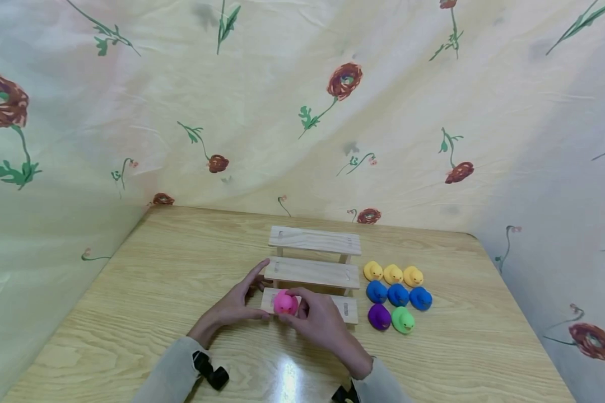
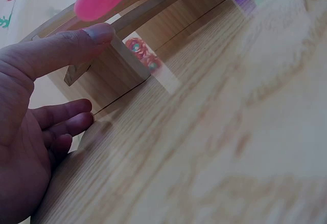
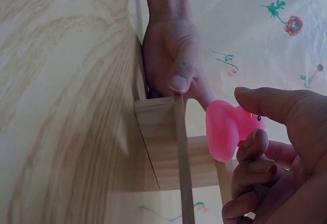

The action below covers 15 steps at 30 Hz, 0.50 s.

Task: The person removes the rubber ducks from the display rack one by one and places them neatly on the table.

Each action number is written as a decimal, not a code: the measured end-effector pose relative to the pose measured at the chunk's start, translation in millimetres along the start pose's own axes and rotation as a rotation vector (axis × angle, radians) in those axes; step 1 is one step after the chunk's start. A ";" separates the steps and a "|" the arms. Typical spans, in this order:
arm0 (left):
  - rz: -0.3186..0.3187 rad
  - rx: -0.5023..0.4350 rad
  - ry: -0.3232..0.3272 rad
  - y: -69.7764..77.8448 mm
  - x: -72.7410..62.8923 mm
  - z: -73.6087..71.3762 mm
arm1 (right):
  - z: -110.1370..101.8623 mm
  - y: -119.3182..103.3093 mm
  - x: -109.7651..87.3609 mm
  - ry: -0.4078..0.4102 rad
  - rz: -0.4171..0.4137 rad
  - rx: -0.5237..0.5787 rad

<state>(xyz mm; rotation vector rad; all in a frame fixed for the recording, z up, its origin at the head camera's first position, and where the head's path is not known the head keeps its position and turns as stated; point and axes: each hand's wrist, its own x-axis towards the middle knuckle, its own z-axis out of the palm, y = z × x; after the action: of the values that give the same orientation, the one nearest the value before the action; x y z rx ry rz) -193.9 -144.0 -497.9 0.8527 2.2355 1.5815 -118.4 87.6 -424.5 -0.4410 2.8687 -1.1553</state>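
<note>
A pink rubber duck (image 1: 285, 303) is pinched between the thumb and fingers of my right hand (image 1: 325, 324). In the right wrist view the duck (image 3: 225, 132) is held a little above the lowest step's board (image 3: 183, 157). The wooden three-step stand (image 1: 312, 272) stands on the table. At its left end is my left hand (image 1: 232, 307), thumb and index finger spread apart. The left thumb (image 2: 76, 45) touches the end of the lowest step in the left wrist view, while the other fingers lie loosely bent near the tabletop.
Right of the stand sit three yellow ducks (image 1: 393, 274), then three blue ducks (image 1: 398, 295) in a row nearer me. A purple duck (image 1: 380, 317) and a green duck (image 1: 403, 321) are nearest. A flowered cloth (image 1: 262, 112) hangs behind and beside the wooden table (image 1: 131, 313).
</note>
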 end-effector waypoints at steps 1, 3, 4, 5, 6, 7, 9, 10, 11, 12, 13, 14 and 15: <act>0.000 -0.001 0.000 0.0 -0.1 0.0 | -1.8 -0.2 -1.0 0.002 0.002 0.004; -0.002 -0.003 0.001 0.1 -0.2 -0.1 | -5.6 0.0 -2.9 0.007 0.003 0.011; -0.002 -0.003 0.001 0.0 -0.3 0.0 | -7.4 0.4 -3.9 0.008 0.007 0.014; 0.000 -0.003 0.002 0.0 -0.3 0.0 | -9.2 1.0 -4.8 0.011 0.008 0.015; 0.001 -0.002 0.004 0.0 -0.3 0.2 | -11.0 1.6 -5.7 0.016 0.008 0.013; 0.001 -0.004 0.004 0.0 -0.3 0.4 | -12.8 2.5 -6.5 0.021 0.008 0.013; 0.004 -0.002 0.005 -0.6 -0.1 0.7 | -16.1 4.7 -8.3 0.025 0.022 0.011; 0.005 -0.001 0.006 -0.7 -0.1 0.8 | -17.7 5.8 -9.1 0.027 0.028 0.011; 0.005 0.000 0.006 -0.8 -0.1 0.9 | -19.4 6.8 -10.0 0.029 0.034 0.012; 0.006 0.001 0.006 -0.8 0.0 1.0 | -21.1 7.8 -11.0 0.032 0.039 0.013; 0.006 0.001 0.007 -0.7 -0.1 0.8 | -22.9 8.6 -11.9 0.031 0.044 0.021; 0.008 0.002 0.007 -0.6 0.0 0.6 | -24.5 9.5 -12.7 0.031 0.051 0.025; 0.010 0.003 0.007 -0.4 0.0 0.5 | -26.3 10.3 -13.6 0.032 0.055 0.027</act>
<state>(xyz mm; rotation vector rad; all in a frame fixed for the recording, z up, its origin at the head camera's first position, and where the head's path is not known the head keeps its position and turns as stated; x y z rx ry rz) -193.8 -143.8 -498.4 0.8615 2.2420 1.5890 -111.0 116.0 -413.6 -0.3433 2.8685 -1.2022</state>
